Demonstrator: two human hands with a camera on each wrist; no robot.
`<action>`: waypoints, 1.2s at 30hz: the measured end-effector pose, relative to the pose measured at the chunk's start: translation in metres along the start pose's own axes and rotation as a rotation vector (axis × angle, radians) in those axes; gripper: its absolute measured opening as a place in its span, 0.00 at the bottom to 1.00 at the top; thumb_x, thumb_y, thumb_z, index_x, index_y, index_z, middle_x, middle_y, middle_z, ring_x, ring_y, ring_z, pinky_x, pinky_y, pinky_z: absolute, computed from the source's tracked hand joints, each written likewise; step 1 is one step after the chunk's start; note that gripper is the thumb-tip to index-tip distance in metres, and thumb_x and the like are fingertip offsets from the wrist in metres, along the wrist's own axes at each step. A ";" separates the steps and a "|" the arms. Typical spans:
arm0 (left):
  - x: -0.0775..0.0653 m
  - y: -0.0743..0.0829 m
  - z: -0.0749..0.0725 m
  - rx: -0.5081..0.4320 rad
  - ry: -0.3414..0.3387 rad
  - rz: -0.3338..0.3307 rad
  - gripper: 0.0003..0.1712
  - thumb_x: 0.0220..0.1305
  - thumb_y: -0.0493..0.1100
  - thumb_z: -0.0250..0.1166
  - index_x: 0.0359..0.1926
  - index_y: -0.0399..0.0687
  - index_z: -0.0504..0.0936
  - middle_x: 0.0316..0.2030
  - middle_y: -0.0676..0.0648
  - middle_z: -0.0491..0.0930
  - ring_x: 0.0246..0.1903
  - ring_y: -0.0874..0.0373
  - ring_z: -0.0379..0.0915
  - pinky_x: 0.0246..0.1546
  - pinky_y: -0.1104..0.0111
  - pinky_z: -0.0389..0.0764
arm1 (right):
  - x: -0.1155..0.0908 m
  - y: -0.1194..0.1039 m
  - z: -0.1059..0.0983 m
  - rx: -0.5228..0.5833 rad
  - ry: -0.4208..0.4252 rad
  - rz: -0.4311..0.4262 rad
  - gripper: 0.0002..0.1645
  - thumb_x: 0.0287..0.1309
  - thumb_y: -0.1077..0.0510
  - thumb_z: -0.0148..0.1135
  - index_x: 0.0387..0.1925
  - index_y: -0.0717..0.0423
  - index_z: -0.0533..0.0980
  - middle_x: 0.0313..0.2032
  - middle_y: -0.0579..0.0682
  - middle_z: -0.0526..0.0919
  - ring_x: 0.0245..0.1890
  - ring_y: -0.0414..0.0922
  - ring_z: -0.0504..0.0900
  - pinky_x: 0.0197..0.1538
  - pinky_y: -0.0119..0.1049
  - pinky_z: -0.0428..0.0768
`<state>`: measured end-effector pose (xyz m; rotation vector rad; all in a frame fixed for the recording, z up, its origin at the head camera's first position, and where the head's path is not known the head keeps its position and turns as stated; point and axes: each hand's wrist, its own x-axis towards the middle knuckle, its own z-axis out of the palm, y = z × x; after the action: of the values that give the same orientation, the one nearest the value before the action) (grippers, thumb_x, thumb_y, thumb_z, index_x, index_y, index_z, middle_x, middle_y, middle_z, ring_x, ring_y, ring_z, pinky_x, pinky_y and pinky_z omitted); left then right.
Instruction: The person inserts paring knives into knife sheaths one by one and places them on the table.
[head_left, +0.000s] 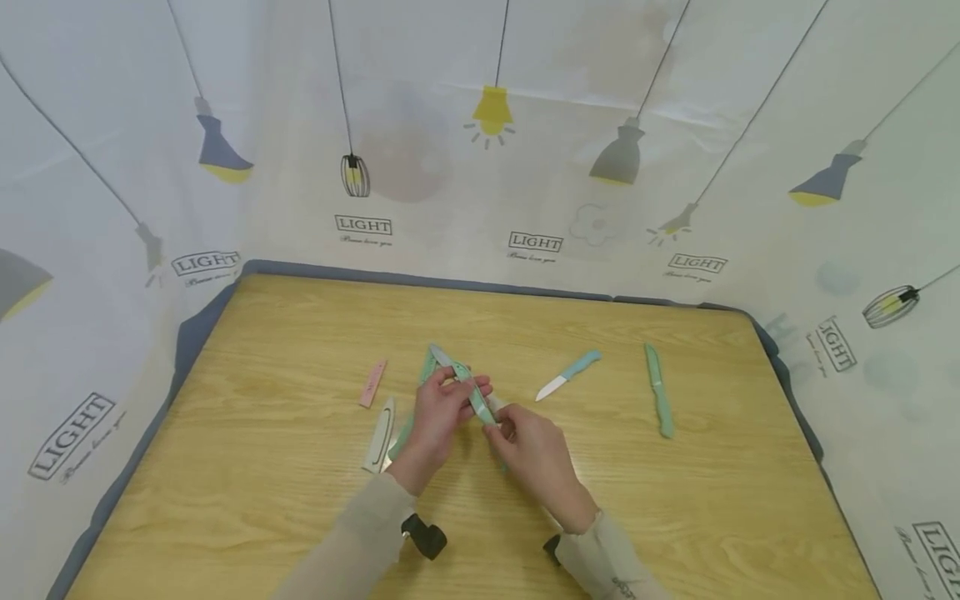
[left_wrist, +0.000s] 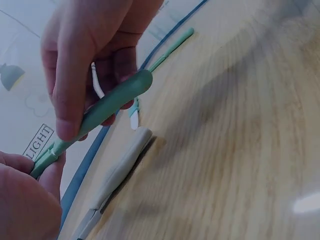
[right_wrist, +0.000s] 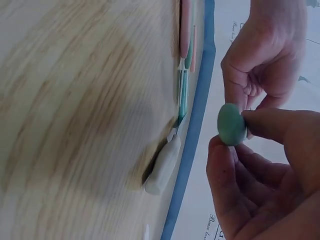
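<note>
Both hands hold a green knife (head_left: 481, 406) with a green sheath (left_wrist: 45, 162) against its handle, above the table. My left hand (head_left: 437, 417) pinches the sheath end between thumb and fingers. My right hand (head_left: 538, 454) pinches the green handle (right_wrist: 231, 125), whose rounded butt faces the right wrist view. Most of the blade is hidden by the sheath and the left fingers. On the table beneath lies a knife with an off-white handle (left_wrist: 122, 162). A grey blade (head_left: 440, 355) shows just beyond the left fingertips.
Left of the hands lie a pink sheath (head_left: 372, 383) and an off-white sheath (head_left: 380, 436). A pink handle (right_wrist: 185, 30) shows in the right wrist view. To the right are a blue-handled knife (head_left: 579, 365) and another green knife (head_left: 658, 390). Patterned cloth walls (head_left: 420, 250) surround the wooden table (head_left: 300, 333).
</note>
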<state>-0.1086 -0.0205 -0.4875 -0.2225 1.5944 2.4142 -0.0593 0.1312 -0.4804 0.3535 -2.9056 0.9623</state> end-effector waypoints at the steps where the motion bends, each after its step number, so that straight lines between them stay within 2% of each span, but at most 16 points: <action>1: 0.000 -0.001 0.001 0.012 0.001 0.004 0.24 0.71 0.35 0.53 0.63 0.26 0.61 0.51 0.29 0.77 0.48 0.47 0.79 0.51 0.60 0.79 | 0.000 0.000 0.000 -0.026 0.006 -0.003 0.14 0.61 0.48 0.62 0.36 0.55 0.81 0.24 0.39 0.80 0.19 0.32 0.72 0.21 0.26 0.74; 7: -0.004 -0.008 0.006 0.052 -0.021 0.026 0.22 0.72 0.35 0.53 0.62 0.27 0.62 0.50 0.29 0.78 0.48 0.48 0.80 0.49 0.64 0.80 | -0.001 -0.003 -0.002 -0.031 0.012 0.010 0.11 0.58 0.52 0.64 0.33 0.56 0.82 0.25 0.42 0.82 0.20 0.33 0.73 0.23 0.27 0.75; 11: -0.005 -0.011 0.009 0.052 -0.035 0.037 0.22 0.70 0.34 0.54 0.60 0.26 0.63 0.49 0.30 0.79 0.48 0.45 0.79 0.48 0.62 0.81 | -0.005 -0.003 -0.003 -0.032 0.005 0.053 0.09 0.55 0.54 0.63 0.33 0.56 0.82 0.24 0.41 0.82 0.19 0.33 0.72 0.22 0.27 0.74; 16: -0.003 -0.005 0.010 0.111 -0.062 0.029 0.26 0.70 0.37 0.56 0.63 0.29 0.64 0.55 0.31 0.76 0.52 0.42 0.76 0.52 0.57 0.78 | -0.008 0.010 -0.011 -0.074 0.038 0.101 0.10 0.53 0.53 0.63 0.33 0.55 0.82 0.25 0.41 0.82 0.19 0.33 0.73 0.21 0.28 0.75; 18: -0.003 0.000 0.007 0.139 -0.048 0.043 0.27 0.69 0.38 0.56 0.65 0.30 0.63 0.56 0.30 0.74 0.53 0.41 0.74 0.54 0.54 0.76 | -0.009 0.019 -0.019 -0.090 0.049 0.127 0.11 0.53 0.53 0.63 0.33 0.56 0.82 0.26 0.43 0.82 0.20 0.34 0.73 0.21 0.29 0.75; 22: -0.001 0.010 -0.009 0.184 0.002 0.090 0.26 0.69 0.36 0.56 0.64 0.28 0.64 0.55 0.31 0.75 0.53 0.39 0.73 0.56 0.51 0.75 | -0.010 0.043 -0.042 -0.096 0.036 0.223 0.15 0.55 0.52 0.61 0.37 0.60 0.83 0.28 0.48 0.82 0.19 0.38 0.72 0.20 0.31 0.74; 25: -0.003 0.015 -0.025 0.201 0.028 0.091 0.23 0.69 0.36 0.57 0.61 0.29 0.67 0.53 0.33 0.76 0.52 0.40 0.74 0.56 0.51 0.75 | -0.011 0.067 -0.059 -0.121 0.025 0.278 0.18 0.57 0.52 0.59 0.40 0.63 0.82 0.29 0.51 0.83 0.15 0.39 0.71 0.16 0.31 0.72; 29: -0.007 0.021 -0.048 0.271 0.042 0.121 0.22 0.68 0.36 0.58 0.59 0.29 0.68 0.52 0.35 0.76 0.52 0.40 0.73 0.54 0.52 0.76 | -0.010 0.101 -0.076 -0.214 0.041 0.277 0.22 0.59 0.52 0.58 0.42 0.70 0.80 0.22 0.51 0.81 0.10 0.38 0.69 0.10 0.30 0.68; 31: -0.009 0.027 -0.059 0.319 0.053 0.151 0.22 0.68 0.36 0.57 0.59 0.28 0.69 0.52 0.34 0.76 0.52 0.40 0.73 0.53 0.53 0.77 | -0.008 0.114 -0.082 -0.265 0.054 0.270 0.21 0.60 0.53 0.58 0.38 0.71 0.80 0.16 0.49 0.77 0.08 0.39 0.67 0.08 0.30 0.67; 33: -0.009 0.034 -0.067 0.361 0.080 0.175 0.21 0.68 0.36 0.57 0.58 0.28 0.70 0.51 0.35 0.77 0.51 0.41 0.75 0.52 0.54 0.79 | -0.004 0.124 -0.086 -0.325 0.070 0.260 0.18 0.60 0.55 0.58 0.26 0.67 0.79 0.11 0.47 0.72 0.07 0.39 0.65 0.08 0.31 0.65; 36: -0.008 0.046 -0.079 0.388 0.116 0.194 0.20 0.68 0.36 0.57 0.58 0.29 0.71 0.51 0.35 0.77 0.50 0.44 0.75 0.50 0.61 0.80 | -0.001 0.134 -0.091 -0.372 0.064 0.285 0.21 0.59 0.56 0.57 0.13 0.58 0.71 0.09 0.47 0.67 0.08 0.41 0.64 0.09 0.31 0.64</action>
<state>-0.1137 -0.1110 -0.4760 -0.1433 2.1859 2.1937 -0.0913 0.2904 -0.4853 -0.1140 -3.0378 0.4226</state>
